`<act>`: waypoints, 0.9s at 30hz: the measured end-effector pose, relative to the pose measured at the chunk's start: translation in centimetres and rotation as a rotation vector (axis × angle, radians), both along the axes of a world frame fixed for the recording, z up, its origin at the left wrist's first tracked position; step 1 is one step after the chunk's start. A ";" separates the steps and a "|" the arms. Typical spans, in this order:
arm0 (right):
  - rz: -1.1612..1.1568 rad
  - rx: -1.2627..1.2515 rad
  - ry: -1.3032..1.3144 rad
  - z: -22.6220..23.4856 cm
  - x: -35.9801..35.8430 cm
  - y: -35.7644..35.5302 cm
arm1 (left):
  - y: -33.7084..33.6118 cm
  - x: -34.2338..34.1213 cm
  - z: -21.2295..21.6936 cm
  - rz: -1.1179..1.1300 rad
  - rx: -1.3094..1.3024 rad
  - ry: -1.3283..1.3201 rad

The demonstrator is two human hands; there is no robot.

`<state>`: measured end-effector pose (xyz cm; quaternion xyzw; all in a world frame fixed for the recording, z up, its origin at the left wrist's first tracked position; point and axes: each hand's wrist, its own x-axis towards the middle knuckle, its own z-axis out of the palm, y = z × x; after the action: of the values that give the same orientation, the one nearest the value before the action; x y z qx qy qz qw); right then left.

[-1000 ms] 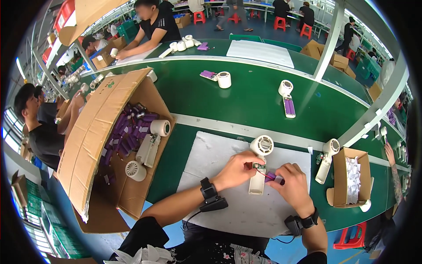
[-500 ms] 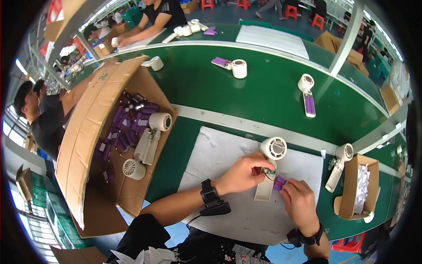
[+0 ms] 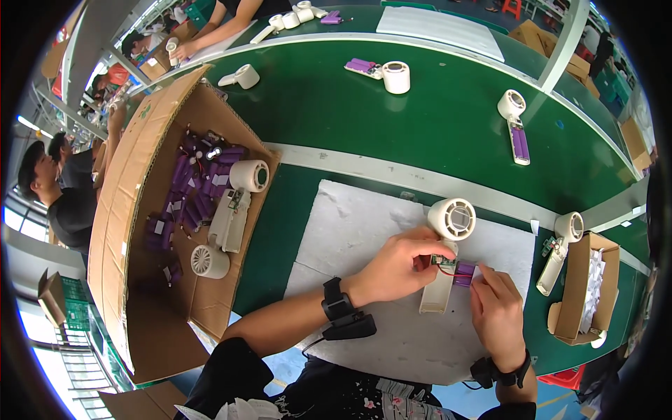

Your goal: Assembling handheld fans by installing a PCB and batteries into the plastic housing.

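Note:
A white handheld fan [image 3: 451, 218] lies on the pale mat, its round head away from me and its open handle towards me. My left hand [image 3: 400, 267] is closed around the fan's neck, thumb and fingers pinching beside a small green circuit board [image 3: 443, 261]. Red wires run from the board to a purple battery pack [image 3: 463, 274] just right of the handle. The pack's right end is between the fingers of my right hand [image 3: 498, 308], where a pale edge also shows. Part of the board is hidden by my left fingers.
At left stands a large cardboard box [image 3: 112, 231] with purple battery packs and fan bodies. Right of the mat [image 3: 336, 231] are another open fan [image 3: 553, 262] and a small carton [image 3: 610, 280] of white pieces. More fans lie on the green surface beyond a metal rail; people work nearby.
The battery pack has turned and shows more of its side next to the handle. My right hand has shifted with it. My left hand stays at the fan's neck; the whole view has shifted.

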<state>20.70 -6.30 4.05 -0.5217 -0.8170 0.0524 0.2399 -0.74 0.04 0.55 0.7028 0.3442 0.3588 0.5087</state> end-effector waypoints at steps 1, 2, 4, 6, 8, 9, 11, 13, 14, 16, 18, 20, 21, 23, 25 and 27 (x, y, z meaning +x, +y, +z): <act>0.009 0.005 -0.007 0.0 -0.1 0.0 | 0.0 0.0 0.0 0.000 0.000 -0.002; 0.017 0.011 -0.013 -0.1 -0.2 0.0 | -0.2 0.0 0.0 -0.001 -0.005 -0.003; 0.008 0.013 -0.031 0.0 -0.1 0.0 | -0.2 0.0 0.0 0.003 -0.007 -0.003; 0.013 0.004 -0.048 0.1 -0.2 0.1 | -0.2 0.1 0.0 -0.008 -0.014 -0.008; 0.003 -0.010 -0.059 0.0 -0.4 0.1 | 0.0 0.1 0.0 -0.008 -0.011 -0.001; 0.006 0.001 -0.074 0.0 -0.4 0.1 | 0.1 0.1 0.0 -0.008 -0.013 0.003; 0.012 0.020 -0.105 -0.2 -0.5 0.2 | 0.1 0.2 -0.1 -0.018 -0.037 -0.004; -0.003 0.011 -0.100 -0.3 -0.6 0.3 | 0.2 0.2 -0.2 -0.014 -0.067 -0.011; -0.007 0.015 -0.092 -0.3 -0.7 0.4 | 0.4 0.1 0.0 -0.025 -0.083 -0.013; -0.022 0.013 -0.091 -0.3 -0.6 0.4 | 1.3 0.1 0.7 -0.085 -0.143 0.017; -0.006 0.014 -0.059 -0.5 -0.4 0.4 | 2.1 0.0 0.9 -0.125 -0.181 0.029; -0.003 -0.002 -0.044 -0.5 -0.2 0.6 | 2.6 -0.2 0.8 -0.154 -0.121 0.046; -0.001 -0.019 -0.028 -0.3 0.1 0.8 | 2.6 -0.2 0.7 -0.167 -0.095 0.053; 0.002 -0.054 0.008 0.2 0.4 0.9 | 2.6 -0.3 0.4 -0.167 -0.092 0.031; 0.013 -0.085 0.035 0.5 0.6 1.0 | 2.8 -0.3 0.1 -0.157 -0.044 -0.006; 0.047 -0.101 0.090 0.6 1.0 1.2 | 3.0 -0.5 0.1 -0.162 -0.050 0.007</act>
<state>21.69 -5.09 4.61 -0.5111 -0.8137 0.1223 0.2484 -1.19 3.02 0.70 0.7166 0.2971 0.3051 0.5524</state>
